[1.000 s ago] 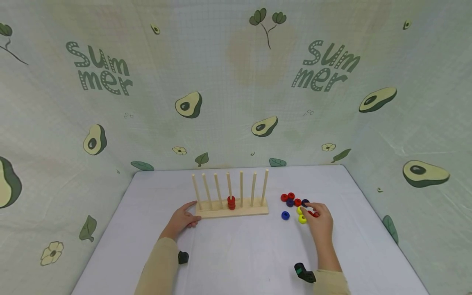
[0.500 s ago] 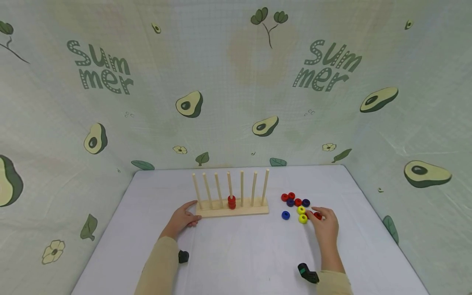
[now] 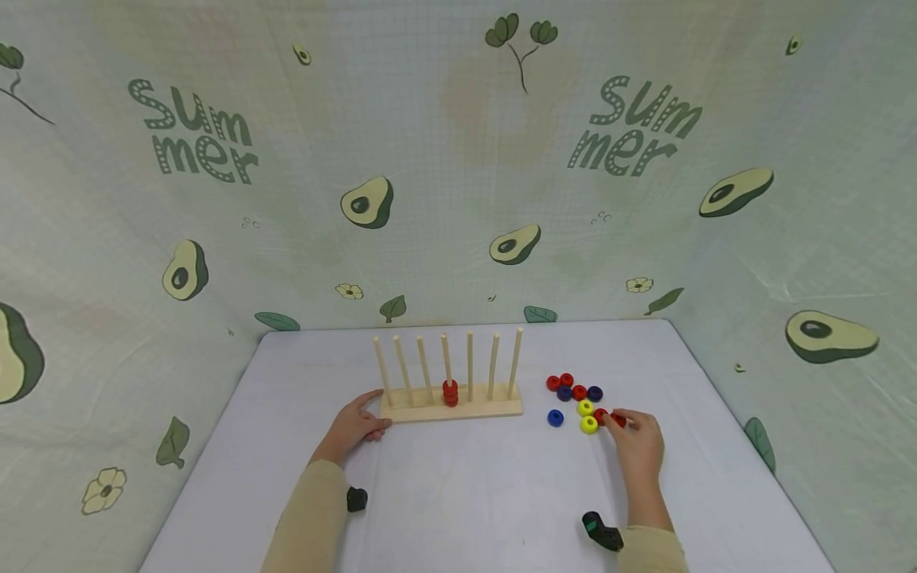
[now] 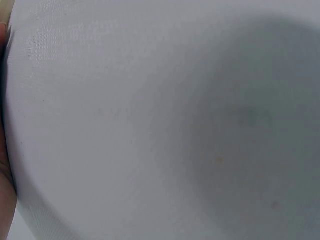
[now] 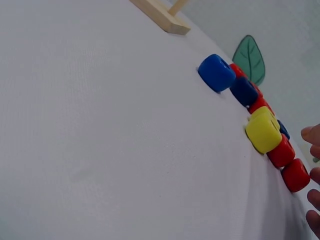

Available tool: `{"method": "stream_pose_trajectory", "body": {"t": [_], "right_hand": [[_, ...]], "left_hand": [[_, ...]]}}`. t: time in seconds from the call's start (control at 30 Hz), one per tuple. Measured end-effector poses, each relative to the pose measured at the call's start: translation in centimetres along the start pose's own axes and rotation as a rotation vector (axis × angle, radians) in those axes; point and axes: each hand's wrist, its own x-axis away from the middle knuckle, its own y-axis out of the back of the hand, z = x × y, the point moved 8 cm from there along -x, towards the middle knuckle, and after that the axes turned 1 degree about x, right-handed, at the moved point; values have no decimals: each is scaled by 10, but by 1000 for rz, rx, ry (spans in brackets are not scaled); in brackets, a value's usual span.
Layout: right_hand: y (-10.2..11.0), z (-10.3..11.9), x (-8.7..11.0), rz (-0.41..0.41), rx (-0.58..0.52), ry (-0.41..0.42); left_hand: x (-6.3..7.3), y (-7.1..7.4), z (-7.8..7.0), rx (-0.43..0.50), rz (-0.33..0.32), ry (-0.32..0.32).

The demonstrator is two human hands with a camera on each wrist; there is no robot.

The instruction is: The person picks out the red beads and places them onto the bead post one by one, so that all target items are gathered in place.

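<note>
In the head view, a wooden peg rack (image 3: 494,409) with several upright pegs stands on the table, and red beads (image 3: 450,394) are stacked on its middle peg. My left hand (image 3: 353,426) holds the rack's left end, index finger behind and thumb at the front. My right hand (image 3: 637,446) is low over a red bead (image 5: 296,175) at the right end of the loose group, thumb and index finger spread around it. Another red bead (image 3: 600,416) and two yellow beads (image 3: 589,425) lie just left of those fingers. The left wrist view shows only the hand's edge.
Farther back lie more red beads (image 3: 554,383) and dark blue beads (image 3: 595,394). One blue bead (image 3: 555,418) sits apart, between the rack and the yellow ones. Patterned cloth (image 3: 430,263) hangs behind the white table (image 3: 466,509) and along both sides.
My right hand has shifted right and toward me, from the dark blue and yellow beads to the rightmost red bead. The left hand and the rack have stayed put.
</note>
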Motion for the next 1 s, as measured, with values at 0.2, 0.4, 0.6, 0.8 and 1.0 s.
{"method": "stream_pose_trajectory", "body": {"t": [0.2, 0.4, 0.6, 0.8, 1.0], "right_hand": [[-1, -9, -3, -23, 12, -22], [-2, -17, -7, -34, 7, -18], [0, -21, -9, -59, 9, -19], [-1, -22, -9, -61, 4, -43], [-4, -24, -10, -56, 16, -61]], "left_hand": [[0, 0, 1, 11, 2, 2], [0, 0, 0, 16, 0, -10], [3, -1, -3, -14, -2, -9], [3, 0, -3, -15, -1, -8], [3, 0, -4, -14, 1, -20]]}}
